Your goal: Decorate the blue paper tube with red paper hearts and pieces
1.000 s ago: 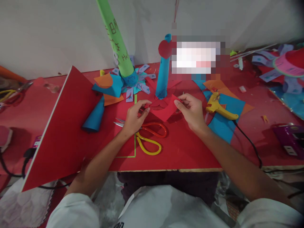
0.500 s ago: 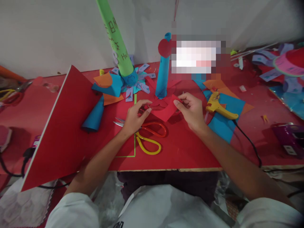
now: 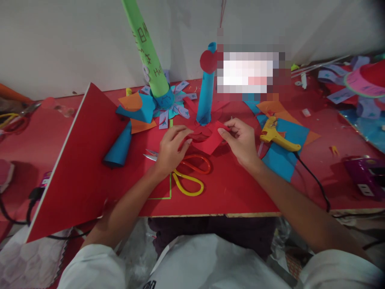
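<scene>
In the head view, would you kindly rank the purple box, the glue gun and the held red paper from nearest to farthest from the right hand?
1. Red paper: pinched in the right hand.
2. Glue gun: just right of the hand.
3. Purple box: at the far right.

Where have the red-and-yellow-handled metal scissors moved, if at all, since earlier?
No: the scissors lie unmoved against the thin green line.
</scene>
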Available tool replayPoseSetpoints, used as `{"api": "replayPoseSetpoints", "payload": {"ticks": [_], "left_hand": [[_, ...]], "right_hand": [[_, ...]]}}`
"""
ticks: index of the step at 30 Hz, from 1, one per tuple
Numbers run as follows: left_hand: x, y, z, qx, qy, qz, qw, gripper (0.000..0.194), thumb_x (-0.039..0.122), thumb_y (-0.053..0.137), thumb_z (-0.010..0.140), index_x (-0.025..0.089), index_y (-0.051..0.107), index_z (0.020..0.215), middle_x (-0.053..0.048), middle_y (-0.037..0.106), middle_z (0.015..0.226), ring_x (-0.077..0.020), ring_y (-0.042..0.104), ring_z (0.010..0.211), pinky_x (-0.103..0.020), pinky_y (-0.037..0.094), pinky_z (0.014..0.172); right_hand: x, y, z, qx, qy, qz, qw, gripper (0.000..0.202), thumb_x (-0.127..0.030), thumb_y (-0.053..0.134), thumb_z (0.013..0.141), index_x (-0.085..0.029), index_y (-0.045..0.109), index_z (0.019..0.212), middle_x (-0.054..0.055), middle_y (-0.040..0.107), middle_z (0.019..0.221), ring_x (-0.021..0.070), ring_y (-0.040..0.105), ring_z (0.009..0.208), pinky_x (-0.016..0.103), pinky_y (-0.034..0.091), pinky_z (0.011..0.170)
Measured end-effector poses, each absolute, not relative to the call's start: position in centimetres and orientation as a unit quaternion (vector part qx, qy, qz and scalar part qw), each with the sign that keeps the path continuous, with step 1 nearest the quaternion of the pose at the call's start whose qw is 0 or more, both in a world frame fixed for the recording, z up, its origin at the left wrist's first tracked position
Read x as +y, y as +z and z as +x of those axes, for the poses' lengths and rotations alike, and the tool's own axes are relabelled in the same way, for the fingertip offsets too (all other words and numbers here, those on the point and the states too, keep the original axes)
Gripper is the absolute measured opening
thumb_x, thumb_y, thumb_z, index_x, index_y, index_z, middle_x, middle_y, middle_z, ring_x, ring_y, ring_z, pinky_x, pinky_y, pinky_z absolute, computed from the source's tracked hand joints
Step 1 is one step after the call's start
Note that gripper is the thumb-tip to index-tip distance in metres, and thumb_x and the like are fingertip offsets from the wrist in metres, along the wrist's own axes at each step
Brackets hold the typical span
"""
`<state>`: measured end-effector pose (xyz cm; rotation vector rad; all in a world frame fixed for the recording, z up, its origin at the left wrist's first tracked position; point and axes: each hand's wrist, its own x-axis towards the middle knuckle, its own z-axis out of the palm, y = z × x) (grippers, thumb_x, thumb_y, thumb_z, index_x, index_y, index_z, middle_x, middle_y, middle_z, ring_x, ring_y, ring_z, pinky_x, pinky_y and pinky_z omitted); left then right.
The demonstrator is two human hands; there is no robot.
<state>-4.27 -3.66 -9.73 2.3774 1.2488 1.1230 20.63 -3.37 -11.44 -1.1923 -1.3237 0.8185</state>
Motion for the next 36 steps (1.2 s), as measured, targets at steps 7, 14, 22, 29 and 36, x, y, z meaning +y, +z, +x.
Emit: {"api": "replayPoseSetpoints", "payload": {"ticks": [7, 14, 22, 29, 36], "left_hand": [[-4.1, -9.9, -4.1, 0.315, 0.266, 0.911, -0.007, 0.036, 0.037, 0.064, 0.105, 0.025, 0.065, 0.139, -0.011, 0.075, 0.131, -0.0275, 0.071, 0.120, -0.052, 0.046, 0.119], [-4.0, -10.2, -4.4, 0.326, 0.283, 0.900, 0.060, 0.032, 0.025, 0.052, 0.108, 0.024, 0.069, 0.136, -0.008, 0.080, 0.106, -0.0223, 0.075, 0.099, -0.040, 0.056, 0.097], [-4.8, -10.0, -4.5, 0.375, 0.363, 0.818, 0.242, 0.041, 0.056, 0.056, 0.107, 0.021, 0.073, 0.121, -0.004, 0.083, 0.088, -0.0159, 0.079, 0.079, -0.026, 0.061, 0.079], [-4.6, -9.0, -4.0, 0.443, 0.467, 0.693, 0.325, 0.065, 0.053, 0.050, 0.111, 0.029, 0.028, 0.166, -0.001, 0.081, 0.089, -0.0171, 0.079, 0.077, -0.032, 0.064, 0.079], [-4.2, -8.3, -4.5, 0.468, 0.451, 0.704, 0.287, 0.040, 0.054, 0.052, 0.109, 0.023, 0.066, 0.129, -0.008, 0.081, 0.120, -0.0197, 0.078, 0.100, -0.034, 0.061, 0.089]], "right_hand": [[-3.6, -10.9, 20.2, -0.559, 0.352, -0.492, 0.566, 0.028, -0.046, 0.080, 0.089, -0.024, 0.063, 0.083, -0.002, 0.064, 0.076, 0.0141, 0.059, 0.069, 0.029, 0.043, 0.061], [-3.7, -11.1, 20.2, -0.546, 0.358, -0.507, 0.563, 0.040, -0.056, 0.083, 0.085, -0.025, 0.057, 0.080, -0.006, 0.049, 0.064, 0.0107, 0.045, 0.054, 0.028, 0.032, 0.049], [-4.0, -10.4, 20.5, -0.530, 0.388, -0.496, 0.568, 0.037, -0.062, 0.079, 0.090, -0.032, 0.068, 0.108, -0.008, 0.039, 0.055, 0.0120, 0.033, 0.044, 0.031, 0.024, 0.043], [-3.2, -11.0, 20.9, -0.502, 0.386, -0.483, 0.605, 0.035, -0.063, 0.081, 0.086, -0.031, 0.076, 0.099, -0.001, 0.063, 0.077, 0.0143, 0.050, 0.059, 0.029, 0.039, 0.047], [-3.3, -10.8, 20.9, -0.458, 0.467, -0.437, 0.617, 0.035, -0.059, 0.073, 0.092, -0.027, 0.069, 0.080, 0.000, 0.058, 0.076, 0.0139, 0.051, 0.059, 0.029, 0.039, 0.050]]}}
